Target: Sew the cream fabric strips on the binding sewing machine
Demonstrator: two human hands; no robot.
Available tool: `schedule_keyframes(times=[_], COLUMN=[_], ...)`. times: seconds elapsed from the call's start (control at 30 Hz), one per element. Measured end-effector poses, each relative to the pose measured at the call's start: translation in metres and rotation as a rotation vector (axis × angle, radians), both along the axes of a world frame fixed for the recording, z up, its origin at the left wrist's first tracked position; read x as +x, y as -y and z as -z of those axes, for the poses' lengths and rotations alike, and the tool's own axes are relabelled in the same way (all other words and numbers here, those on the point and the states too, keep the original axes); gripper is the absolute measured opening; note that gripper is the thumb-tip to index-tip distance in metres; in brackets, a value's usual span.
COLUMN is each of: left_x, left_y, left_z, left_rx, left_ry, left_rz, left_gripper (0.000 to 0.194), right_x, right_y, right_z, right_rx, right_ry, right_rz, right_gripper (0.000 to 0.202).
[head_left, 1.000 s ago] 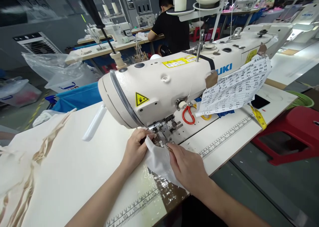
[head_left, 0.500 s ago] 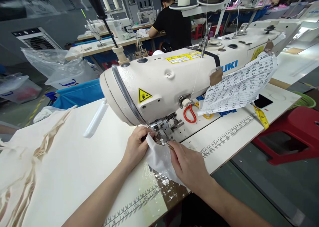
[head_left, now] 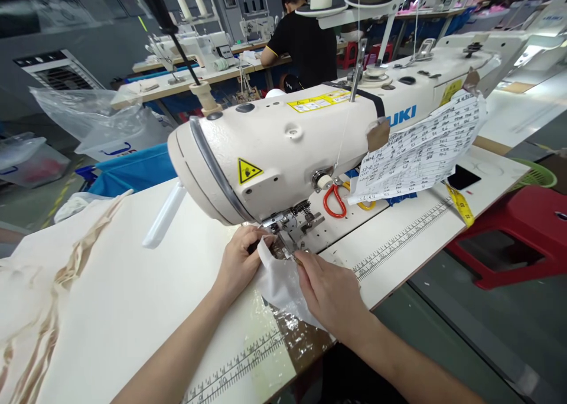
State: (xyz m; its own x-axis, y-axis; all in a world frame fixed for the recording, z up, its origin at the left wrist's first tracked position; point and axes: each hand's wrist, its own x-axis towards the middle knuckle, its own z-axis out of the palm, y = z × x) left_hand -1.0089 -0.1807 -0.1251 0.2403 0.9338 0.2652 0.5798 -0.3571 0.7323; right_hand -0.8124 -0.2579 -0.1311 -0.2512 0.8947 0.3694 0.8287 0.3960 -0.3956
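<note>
A white sewing machine (head_left: 274,156) stands across the table, its needle and presser foot area (head_left: 287,230) low in front of me. Beside that area my left hand (head_left: 241,256) is closed, its fingertips pinching the edge of a piece of thin white fabric (head_left: 281,283). From the other side my right hand (head_left: 332,289) grips a slim metal tool (head_left: 297,260), its tip pointing at the presser foot. The tool's exact kind is hard to make out. The fabric hangs between both hands over the table's front part. My left fingertips are partly hidden under the machine head.
Red-handled scissors (head_left: 335,202) lie behind the needle area, near a handwritten sheet (head_left: 416,147) on the machine. A yellow tape measure (head_left: 459,204) hangs at the right edge above a red stool (head_left: 514,238). Beige fabric strips (head_left: 66,274) lie left. A co-worker (head_left: 305,38) sits beyond.
The whole view has shifted slightly, so things appear a little further left. Both hands keep nearly the same place at the fabric and presser foot.
</note>
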Motion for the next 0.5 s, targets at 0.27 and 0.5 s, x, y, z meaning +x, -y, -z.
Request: schedule_keyframes(times=[0.27, 0.5], left_x=[0.0028, -0.0013], left_y=[-0.0030, -0.0036], left_z=[0.0039, 0.0042], left_rx=[0.149, 0.080], left_ry=[-0.190, -0.165], left_rz=[-0.019, -0.025], left_gripper=[0.017, 0.022], right_x=[-0.0032, -0.0032], right_y=[0.0007, 0.0020], right_z=[0.0019, 0.0015], right_rx=[-0.011, -0.011], right_ry=[0.073, 0.078], right_rz=[0.018, 0.014], right_gripper=[0.029, 0.029])
